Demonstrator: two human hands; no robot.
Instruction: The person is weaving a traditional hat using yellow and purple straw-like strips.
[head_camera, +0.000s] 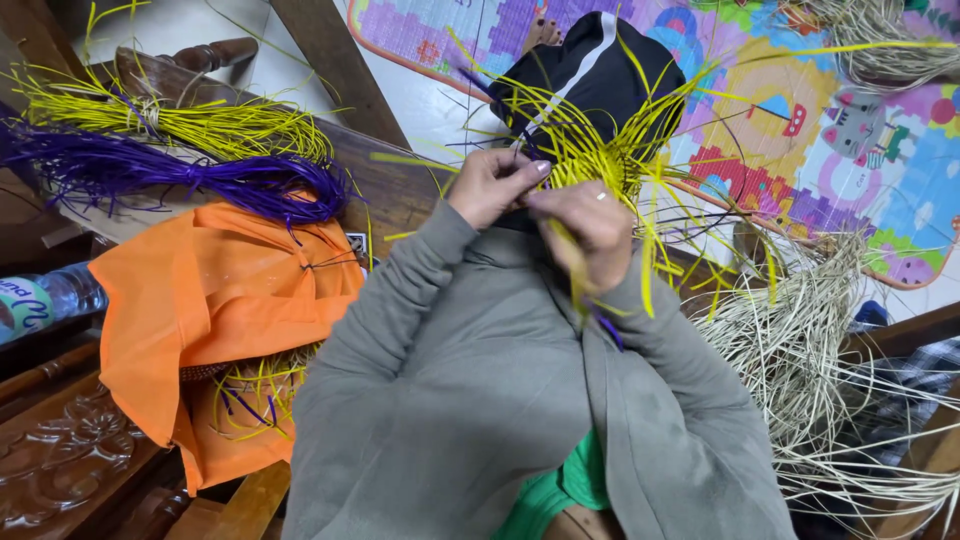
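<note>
Both my hands work close together at a loose piece of weaving made of yellow straw strands (600, 140), which fans out over my black-trousered knee (590, 70). My left hand (492, 185) pinches strands between thumb and fingers. My right hand (590, 228), with a ring on one finger, is closed around a bundle of yellow strands that hangs down over my grey sleeve (450, 380). A purple strand end (610, 330) shows below the right hand.
A yellow straw bundle (170, 120) and a purple one (180, 180) lie at the left above an orange cloth bag (210, 300). A plastic bottle (45, 300) lies at the far left. Natural pale straw (800, 340) spreads at the right. A colourful play mat (800, 110) covers the floor.
</note>
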